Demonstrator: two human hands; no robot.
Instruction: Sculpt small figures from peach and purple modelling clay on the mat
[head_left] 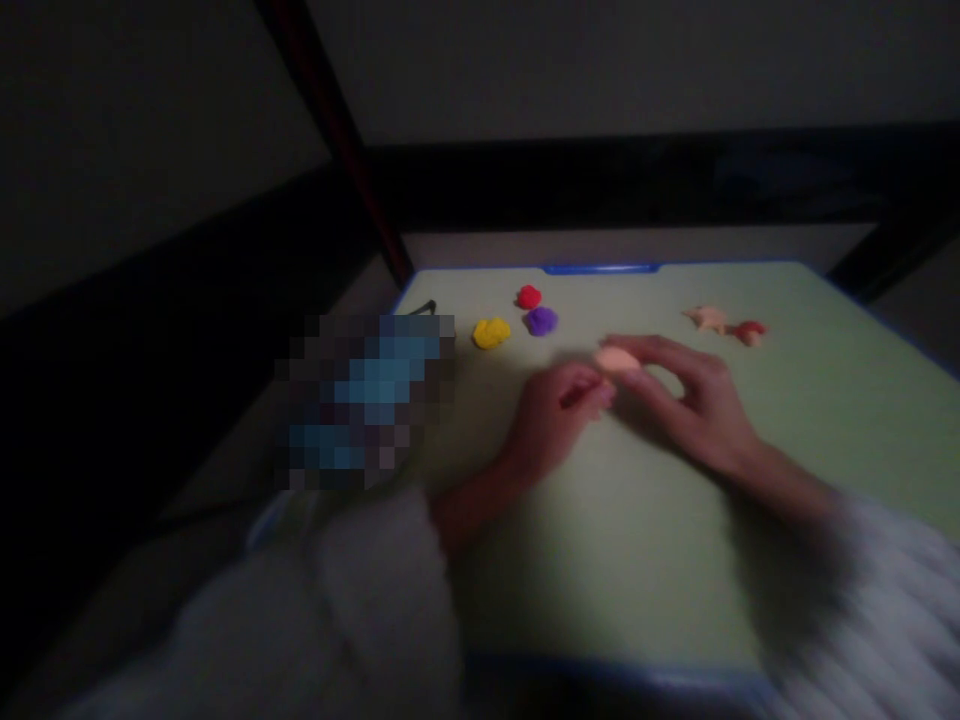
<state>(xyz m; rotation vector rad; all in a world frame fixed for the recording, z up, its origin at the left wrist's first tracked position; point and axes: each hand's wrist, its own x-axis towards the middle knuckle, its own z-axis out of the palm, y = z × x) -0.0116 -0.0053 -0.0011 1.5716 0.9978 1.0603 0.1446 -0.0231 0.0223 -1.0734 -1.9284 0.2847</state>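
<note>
My right hand point(701, 405) pinches a flattened, oval lump of peach modelling clay point(616, 360) between thumb and fingers, just above the table. Close against the lump's left end, my left hand point(555, 415) is closed with its fingers curled. Whether it grips the same lump or a small bit of its own is too blurred to tell. Beyond my hands lie a yellow clay lump point(491, 333), a purple one point(541, 320) and a red one point(529, 297). To the right sit a small peach clay figure point(707, 318) and a red-topped clay mushroom shape point(750, 332).
The pale table point(600, 560) has a blue edge and a blue bar point(600, 269) at its far side. On its left is a pixelated blue object point(382, 380) with a dark strap or cord point(421, 308). A wall rises behind, and the light is dim.
</note>
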